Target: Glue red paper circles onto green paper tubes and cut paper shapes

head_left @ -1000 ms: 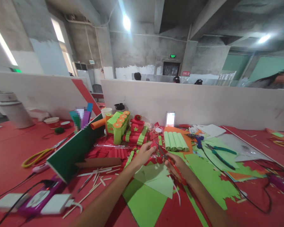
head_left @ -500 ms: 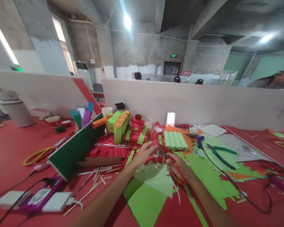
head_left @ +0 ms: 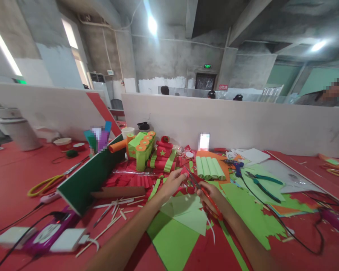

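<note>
Between its fingertips my left hand (head_left: pixel 173 182) pinches a small red paper piece (head_left: pixel 185 172). My right hand (head_left: pixel 209 194) is closed around the orange handles of a pair of scissors (head_left: pixel 213 203). The scissor blades point up and left, right beside the red piece; whether they touch it I cannot tell. Under both hands lie pale green paper sheets (head_left: pixel 186 214) and a brighter green sheet (head_left: pixel 172 239). Just beyond my left hand stand red paper rolls with green bands (head_left: pixel 161 164) and a green paper model with orange discs (head_left: pixel 142 146).
Light green paper tubes (head_left: pixel 210 168), a blue glue gun (head_left: pixel 237 168) and green-handled pliers (head_left: pixel 267 184) lie to the right. On the left are a dark green board (head_left: pixel 87 180), wooden sticks (head_left: pixel 115 218), yellow-handled scissors (head_left: pixel 46 184) and a purple power strip (head_left: pixel 51 233). A white partition (head_left: pixel 243 124) stands behind.
The scissor blades have swung slightly, their tips a little further left and up by the red piece. My hands stay in nearly the same place.
</note>
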